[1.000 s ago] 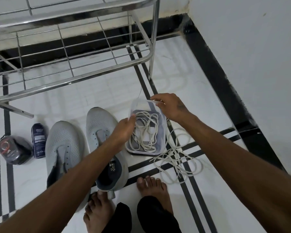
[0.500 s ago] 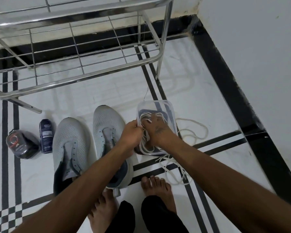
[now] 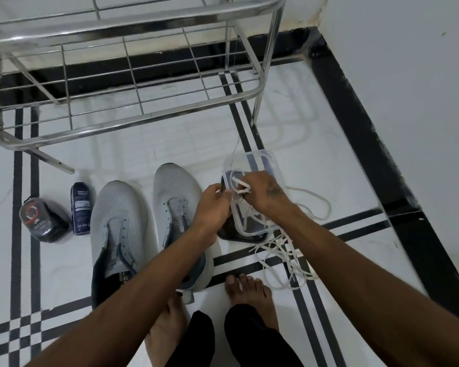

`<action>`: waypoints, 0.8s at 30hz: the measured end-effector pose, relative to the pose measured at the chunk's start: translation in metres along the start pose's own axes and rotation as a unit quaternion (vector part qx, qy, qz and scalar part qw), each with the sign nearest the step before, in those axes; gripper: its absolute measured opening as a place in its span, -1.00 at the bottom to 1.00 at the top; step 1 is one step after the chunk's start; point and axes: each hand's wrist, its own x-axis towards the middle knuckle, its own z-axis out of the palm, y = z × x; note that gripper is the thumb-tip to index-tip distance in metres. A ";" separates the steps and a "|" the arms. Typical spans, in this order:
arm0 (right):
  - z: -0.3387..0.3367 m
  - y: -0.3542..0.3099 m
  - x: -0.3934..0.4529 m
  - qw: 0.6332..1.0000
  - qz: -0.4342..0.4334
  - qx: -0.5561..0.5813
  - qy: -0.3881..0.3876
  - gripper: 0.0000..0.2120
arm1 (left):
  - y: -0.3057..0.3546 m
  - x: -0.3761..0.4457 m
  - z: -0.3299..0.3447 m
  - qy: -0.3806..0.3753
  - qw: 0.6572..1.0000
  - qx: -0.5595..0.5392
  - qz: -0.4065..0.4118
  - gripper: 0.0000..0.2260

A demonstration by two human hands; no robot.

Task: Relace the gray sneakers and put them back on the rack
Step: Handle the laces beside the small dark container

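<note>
Two gray sneakers without laces lie side by side on the tiled floor, the left sneaker [image 3: 118, 229] and the right sneaker [image 3: 174, 197], toes pointing at the steel shoe rack [image 3: 133, 83]. To their right sits a clear plastic box [image 3: 260, 165] holding white laces [image 3: 284, 250], which spill over its near edge onto the floor. My right hand [image 3: 263, 193] is over the box and pinches a loop of lace. My left hand [image 3: 214, 205] grips the box's left edge and touches the same lace.
A dark round tin [image 3: 41, 219] and a small blue bottle [image 3: 80, 207] stand left of the sneakers. A white wall with a black skirting strip [image 3: 376, 144] runs along the right. My bare feet [image 3: 249, 292] are just below the sneakers and laces.
My right hand went from the box's far rim down into the box and took hold of the laces. The box tipped back down onto the floor. The view shifted left.
</note>
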 end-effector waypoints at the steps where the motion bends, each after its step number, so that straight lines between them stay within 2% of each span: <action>1: -0.009 -0.004 -0.003 1.000 0.014 0.008 0.005 -0.89 | 0.000 -0.001 -0.004 0.016 0.999 0.046 0.025 -0.77; 3: -0.028 -0.013 -0.014 0.999 0.023 0.023 0.019 -0.90 | 0.005 -0.007 -0.013 0.041 0.987 0.130 0.082 -0.64; 5: -0.052 -0.024 -0.026 0.998 0.016 0.043 0.044 -0.93 | 0.011 -0.012 -0.023 0.044 0.979 0.148 0.133 -0.65; 9: -0.096 -0.057 -0.041 0.992 -0.005 0.099 0.081 -0.91 | 0.031 -0.026 -0.043 0.048 0.987 0.057 0.142 -0.76; 13: -0.118 -0.097 -0.040 0.982 -0.021 0.163 0.098 -0.90 | 0.052 -0.041 -0.062 0.073 0.986 -0.027 0.144 -0.72; 16: -0.103 -0.121 -0.030 0.977 -0.013 0.187 0.100 -0.91 | 0.055 -0.042 -0.082 0.116 0.979 -0.030 0.165 -0.69; 19: -0.063 -0.127 -0.017 0.982 0.013 0.166 0.088 -0.87 | 0.048 -0.039 -0.094 0.149 0.974 0.028 0.170 -0.73; 24: 0.007 -0.114 -0.006 0.990 0.049 0.114 0.066 -0.85 | 0.027 -0.033 -0.097 0.126 0.971 0.126 0.157 -0.73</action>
